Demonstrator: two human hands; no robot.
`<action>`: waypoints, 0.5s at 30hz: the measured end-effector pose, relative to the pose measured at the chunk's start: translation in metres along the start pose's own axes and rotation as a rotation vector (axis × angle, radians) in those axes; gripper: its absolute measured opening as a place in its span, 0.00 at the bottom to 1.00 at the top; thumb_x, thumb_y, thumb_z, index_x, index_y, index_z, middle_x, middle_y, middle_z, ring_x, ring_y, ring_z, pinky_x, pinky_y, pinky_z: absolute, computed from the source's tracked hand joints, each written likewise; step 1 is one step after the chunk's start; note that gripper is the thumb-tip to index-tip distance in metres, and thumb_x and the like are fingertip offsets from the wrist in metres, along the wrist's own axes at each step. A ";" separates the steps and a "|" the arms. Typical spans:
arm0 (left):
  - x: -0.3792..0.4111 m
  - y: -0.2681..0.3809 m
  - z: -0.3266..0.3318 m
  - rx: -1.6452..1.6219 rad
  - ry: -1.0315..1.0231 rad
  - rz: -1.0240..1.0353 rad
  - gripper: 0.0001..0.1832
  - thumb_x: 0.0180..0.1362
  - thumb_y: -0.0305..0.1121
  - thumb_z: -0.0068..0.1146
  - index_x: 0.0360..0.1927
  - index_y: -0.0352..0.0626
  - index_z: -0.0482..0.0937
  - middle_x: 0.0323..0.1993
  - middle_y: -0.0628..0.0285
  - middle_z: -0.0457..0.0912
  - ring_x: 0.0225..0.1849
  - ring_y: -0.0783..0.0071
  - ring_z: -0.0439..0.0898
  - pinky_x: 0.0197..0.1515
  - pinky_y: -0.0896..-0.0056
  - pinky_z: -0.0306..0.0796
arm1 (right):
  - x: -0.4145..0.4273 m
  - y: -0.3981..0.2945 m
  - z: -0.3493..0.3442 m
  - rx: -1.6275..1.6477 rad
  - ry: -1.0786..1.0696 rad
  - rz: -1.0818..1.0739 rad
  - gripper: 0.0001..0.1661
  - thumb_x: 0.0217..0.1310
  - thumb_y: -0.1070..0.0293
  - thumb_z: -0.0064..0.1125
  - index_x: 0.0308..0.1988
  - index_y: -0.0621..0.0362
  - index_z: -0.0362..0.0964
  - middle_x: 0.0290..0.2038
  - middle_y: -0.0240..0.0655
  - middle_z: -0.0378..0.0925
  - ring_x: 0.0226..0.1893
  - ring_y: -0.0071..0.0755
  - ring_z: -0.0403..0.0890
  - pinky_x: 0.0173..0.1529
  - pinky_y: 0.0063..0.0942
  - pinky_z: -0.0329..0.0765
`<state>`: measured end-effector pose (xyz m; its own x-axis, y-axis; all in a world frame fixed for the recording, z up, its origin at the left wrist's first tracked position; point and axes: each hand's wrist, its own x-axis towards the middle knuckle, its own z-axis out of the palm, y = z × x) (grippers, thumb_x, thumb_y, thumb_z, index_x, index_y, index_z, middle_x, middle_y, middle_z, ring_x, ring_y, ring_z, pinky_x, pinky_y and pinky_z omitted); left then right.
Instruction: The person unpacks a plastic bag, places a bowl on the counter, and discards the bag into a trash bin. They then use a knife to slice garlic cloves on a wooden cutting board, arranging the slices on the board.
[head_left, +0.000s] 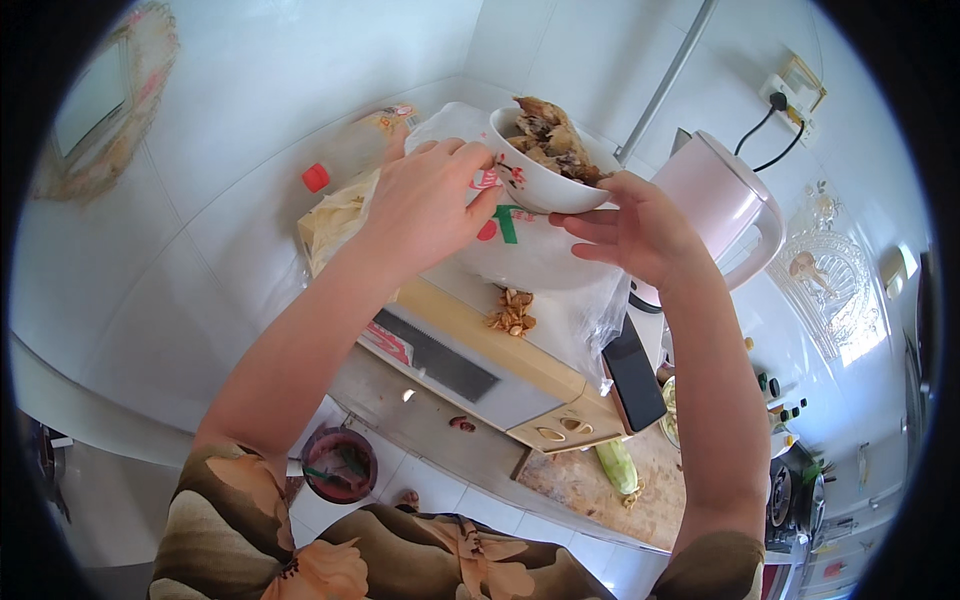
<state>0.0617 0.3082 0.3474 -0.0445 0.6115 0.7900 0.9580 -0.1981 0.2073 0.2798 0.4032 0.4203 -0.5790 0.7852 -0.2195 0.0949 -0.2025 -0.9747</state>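
A white bowl (551, 191) with a red floral pattern holds pieces of cooked meat, apparently on the bone (551, 139). My right hand (637, 225) grips its right rim, thumb above and fingers spread below. At its left side is my left hand (435, 199), fingers bent, fingertips at or near the wall; whether they press on it I cannot tell. Behind and below the bowl lies a white plastic bag (555, 262) with red and green print, on top of a cream-coloured microwave oven or similar appliance (480, 330). Some brown dried pieces (514, 311) lie in front of the bag.
A pink electric kettle (712, 202) stands at right, near a smartphone (634, 375). Below are a wooden cutting board (570, 487) and a peeled green vegetable (619, 465). A bottle's red cap (316, 178) is at left. A bin (339, 465) stands on the floor; bottles stand far right.
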 end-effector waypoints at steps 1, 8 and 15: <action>0.001 0.001 0.000 0.012 -0.033 -0.030 0.11 0.59 0.38 0.61 0.42 0.45 0.80 0.38 0.60 0.84 0.42 0.60 0.81 0.70 0.40 0.52 | -0.001 0.001 -0.001 0.011 -0.023 0.001 0.23 0.69 0.62 0.47 0.57 0.64 0.62 0.47 0.52 0.79 0.42 0.42 0.86 0.48 0.45 0.84; 0.001 -0.002 0.005 -0.036 -0.200 -0.214 0.23 0.60 0.33 0.56 0.60 0.46 0.72 0.43 0.56 0.85 0.45 0.55 0.82 0.70 0.41 0.53 | -0.003 0.002 0.003 -0.022 0.004 -0.014 0.24 0.68 0.59 0.48 0.56 0.63 0.62 0.46 0.53 0.80 0.40 0.39 0.87 0.45 0.42 0.85; 0.008 -0.016 0.008 -0.160 -0.163 -0.244 0.35 0.59 0.28 0.53 0.72 0.49 0.59 0.53 0.54 0.82 0.51 0.56 0.81 0.72 0.42 0.52 | 0.001 -0.001 -0.002 -0.052 -0.066 0.008 0.24 0.69 0.57 0.46 0.57 0.62 0.62 0.46 0.54 0.81 0.38 0.37 0.87 0.45 0.42 0.85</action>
<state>0.0479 0.3224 0.3460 -0.2087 0.7674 0.6063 0.8677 -0.1408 0.4768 0.2803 0.4057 0.4213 -0.6296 0.7433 -0.2260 0.1410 -0.1768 -0.9741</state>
